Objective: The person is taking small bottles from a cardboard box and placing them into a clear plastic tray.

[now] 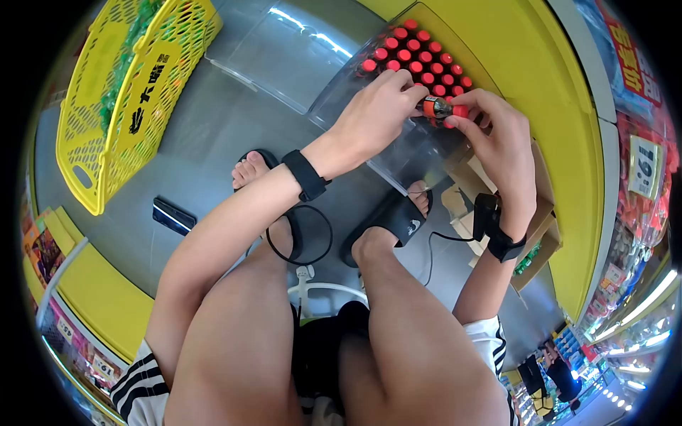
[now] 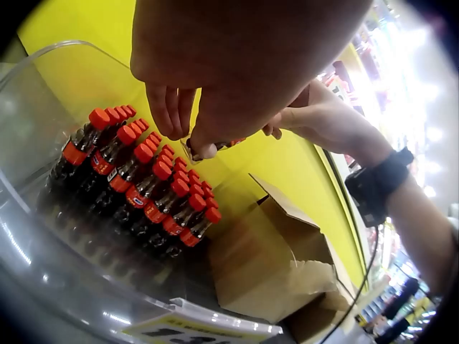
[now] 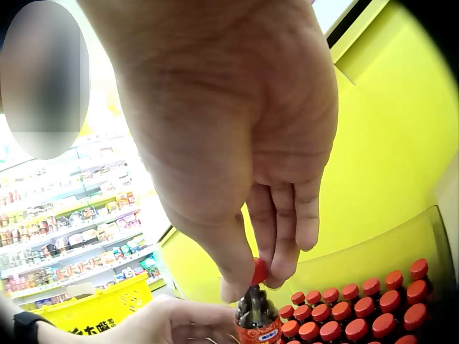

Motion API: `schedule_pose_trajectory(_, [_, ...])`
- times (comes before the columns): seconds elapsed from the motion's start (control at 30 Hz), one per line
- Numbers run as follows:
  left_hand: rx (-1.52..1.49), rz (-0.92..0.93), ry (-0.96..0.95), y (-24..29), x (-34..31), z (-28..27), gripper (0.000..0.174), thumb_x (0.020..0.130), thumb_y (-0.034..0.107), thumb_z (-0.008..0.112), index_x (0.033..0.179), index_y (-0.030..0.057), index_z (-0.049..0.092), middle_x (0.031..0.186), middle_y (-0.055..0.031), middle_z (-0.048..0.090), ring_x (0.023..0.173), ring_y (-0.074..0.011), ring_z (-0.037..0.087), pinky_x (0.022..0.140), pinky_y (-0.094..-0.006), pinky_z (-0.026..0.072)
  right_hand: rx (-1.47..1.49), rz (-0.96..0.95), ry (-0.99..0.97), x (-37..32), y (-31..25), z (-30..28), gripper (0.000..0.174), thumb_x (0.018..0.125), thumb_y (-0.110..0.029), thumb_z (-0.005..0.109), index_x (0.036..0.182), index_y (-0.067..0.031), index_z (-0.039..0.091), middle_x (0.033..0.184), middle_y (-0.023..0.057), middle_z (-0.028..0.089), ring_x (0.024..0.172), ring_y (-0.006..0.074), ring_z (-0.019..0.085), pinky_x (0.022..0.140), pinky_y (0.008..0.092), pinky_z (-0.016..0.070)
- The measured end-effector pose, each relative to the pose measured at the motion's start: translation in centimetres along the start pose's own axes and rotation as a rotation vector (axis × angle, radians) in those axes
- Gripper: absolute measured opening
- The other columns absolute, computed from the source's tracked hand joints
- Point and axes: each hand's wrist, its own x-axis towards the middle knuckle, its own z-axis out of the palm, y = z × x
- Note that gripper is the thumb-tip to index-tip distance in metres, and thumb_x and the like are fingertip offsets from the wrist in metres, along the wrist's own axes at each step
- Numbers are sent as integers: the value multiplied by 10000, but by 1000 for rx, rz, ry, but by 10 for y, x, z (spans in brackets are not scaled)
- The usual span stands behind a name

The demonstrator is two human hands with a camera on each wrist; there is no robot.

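A small dark bottle with a red cap and red label [image 1: 435,108] is held sideways between both hands in the head view. My left hand [image 1: 376,113] grips its base end. My right hand [image 1: 501,138] pinches the red cap, thumb on one side and fingers on the other, as the right wrist view shows. Below the hands, rows of matching red-capped bottles [image 2: 147,190] stand upright in a clear plastic bin [image 1: 341,89]. In the left wrist view my left hand hides most of the held bottle.
An opened cardboard box [image 2: 251,265] sits beside the clear bin, against a yellow panel [image 1: 540,78]. A yellow basket [image 1: 167,92] holding green items stands at the left. A phone [image 1: 174,215] lies on the floor. Stocked shelves [image 1: 643,170] rise at the right.
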Motion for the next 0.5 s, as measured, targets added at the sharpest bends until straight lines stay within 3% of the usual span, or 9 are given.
schedule_pose_trajectory(0.3, [28, -108, -27, -23, -6, 0, 329, 938, 139, 805, 1242, 32, 739, 1046, -167, 702, 944, -416, 709, 819, -495, 596, -95, -157, 33, 34, 4, 33, 211, 876, -70, 812, 1074, -39, 746, 954, 162, 717, 894, 363, 709, 790, 458, 566])
schedule_pose_trajectory(0.5, [44, -266, -68, -32, -11, 1, 269, 964, 118, 770, 1212, 17, 739, 955, -211, 737, 907, -446, 722, 810, -495, 598, -128, -159, 3, 50, 2, 57, 223, 878, -103, 802, 1072, -11, 742, 986, 163, 734, 935, 380, 723, 800, 473, 584])
